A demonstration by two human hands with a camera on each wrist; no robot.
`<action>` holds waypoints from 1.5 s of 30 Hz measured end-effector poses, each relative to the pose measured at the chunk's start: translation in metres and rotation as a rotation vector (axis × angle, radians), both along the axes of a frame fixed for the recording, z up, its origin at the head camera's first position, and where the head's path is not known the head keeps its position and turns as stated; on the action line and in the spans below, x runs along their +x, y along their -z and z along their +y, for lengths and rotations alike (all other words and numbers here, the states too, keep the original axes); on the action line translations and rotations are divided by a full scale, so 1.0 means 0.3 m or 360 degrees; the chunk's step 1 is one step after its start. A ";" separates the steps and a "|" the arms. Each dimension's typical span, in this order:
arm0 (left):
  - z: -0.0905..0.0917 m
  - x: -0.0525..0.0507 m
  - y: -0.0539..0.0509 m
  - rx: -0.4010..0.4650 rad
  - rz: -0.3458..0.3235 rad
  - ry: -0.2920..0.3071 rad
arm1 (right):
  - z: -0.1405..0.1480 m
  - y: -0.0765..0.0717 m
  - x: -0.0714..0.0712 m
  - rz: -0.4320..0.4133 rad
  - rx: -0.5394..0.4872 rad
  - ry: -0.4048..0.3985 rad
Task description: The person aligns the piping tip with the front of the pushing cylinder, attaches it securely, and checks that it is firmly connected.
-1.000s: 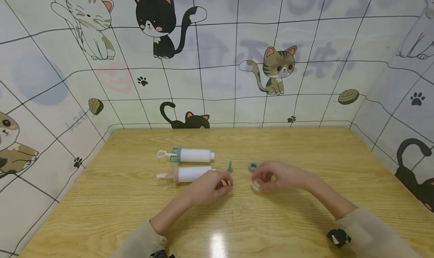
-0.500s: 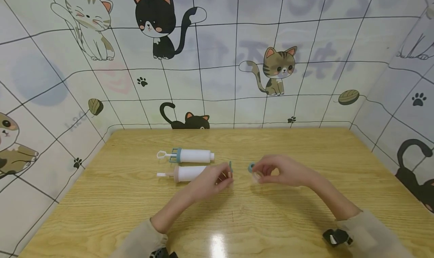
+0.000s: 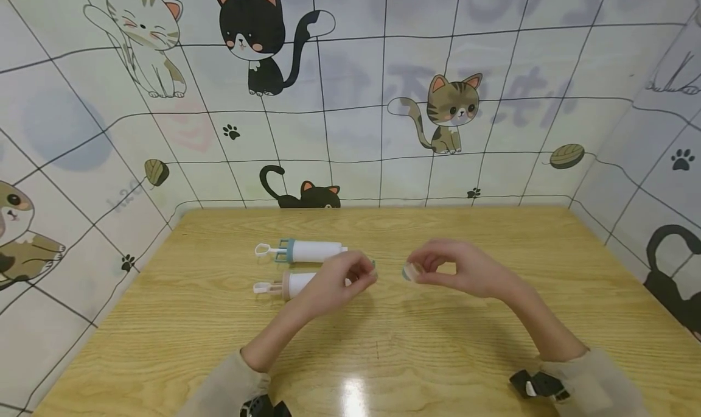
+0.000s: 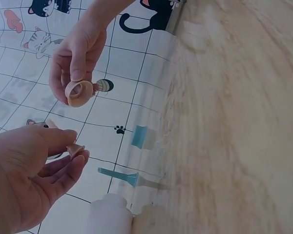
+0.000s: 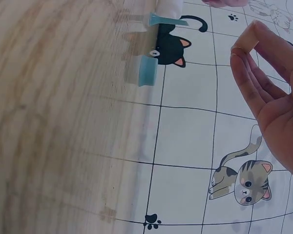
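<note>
My left hand [image 3: 336,283] pinches a small beige cone-shaped nozzle [image 4: 75,150] between thumb and fingertips, raised above the table. Opposite it, my right hand [image 3: 468,268] holds a beige screw ring [image 4: 88,91] by thumb and fingers, also lifted. In the left wrist view the ring's opening faces the left hand; a gap separates the two parts. On the table below stand a teal nozzle [image 4: 119,176] with a flared base and a teal ring [image 4: 139,137]. In the head view the hands mostly cover these teal parts.
Left of the hands lie two white plunger-type tubes: one with a teal collar [image 3: 316,251], one with a beige collar [image 3: 286,285], partly behind the left hand. The wooden table [image 3: 378,368] meets a cat-patterned backdrop [image 3: 356,131] at its back and sides.
Both hands have risen from the tabletop and moved slightly away from the wearer, with the nozzle and ring in them. The tubes stay in place.
</note>
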State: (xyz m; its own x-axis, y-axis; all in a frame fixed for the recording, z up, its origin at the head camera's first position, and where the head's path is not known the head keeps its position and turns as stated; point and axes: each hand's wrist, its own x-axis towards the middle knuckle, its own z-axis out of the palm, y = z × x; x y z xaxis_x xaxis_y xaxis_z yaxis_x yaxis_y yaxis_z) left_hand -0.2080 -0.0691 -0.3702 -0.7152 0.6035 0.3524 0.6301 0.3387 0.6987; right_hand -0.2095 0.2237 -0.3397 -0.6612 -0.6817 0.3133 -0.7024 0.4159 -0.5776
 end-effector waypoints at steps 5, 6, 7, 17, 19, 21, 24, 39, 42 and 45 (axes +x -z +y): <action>0.009 -0.006 -0.019 0.0030 0.0029 -0.0008 | -0.003 -0.008 0.001 0.0023 -0.0023 0.0014; 0.011 -0.007 -0.024 0.0032 0.0034 -0.0007 | -0.003 -0.010 0.001 0.0025 -0.0033 0.0011; 0.014 -0.007 -0.029 0.0036 0.0038 -0.0006 | -0.003 -0.013 0.001 0.0031 -0.0045 0.0008; 0.014 -0.007 -0.054 0.0053 0.0020 -0.0035 | -0.009 -0.028 0.005 0.0081 -0.0121 0.0010; 0.011 -0.006 -0.057 0.0049 0.0029 -0.0051 | -0.010 -0.029 0.007 0.0080 -0.0131 0.0018; 0.009 -0.005 -0.058 0.0046 0.0047 -0.0061 | -0.011 -0.031 0.011 0.0079 -0.0147 0.0030; 0.006 -0.002 -0.060 0.0051 0.0066 -0.0065 | -0.015 -0.033 0.016 0.0080 -0.0192 0.0033; 0.008 0.035 -0.084 0.0105 0.0052 0.0021 | -0.046 -0.036 0.041 0.0113 -0.0369 -0.0042; 0.013 0.041 -0.087 0.0111 0.0083 0.0038 | -0.054 -0.036 0.045 0.0123 -0.0398 -0.0076; 0.015 0.045 -0.087 0.0114 0.0117 0.0050 | -0.059 -0.035 0.049 0.0116 -0.0414 -0.0089</action>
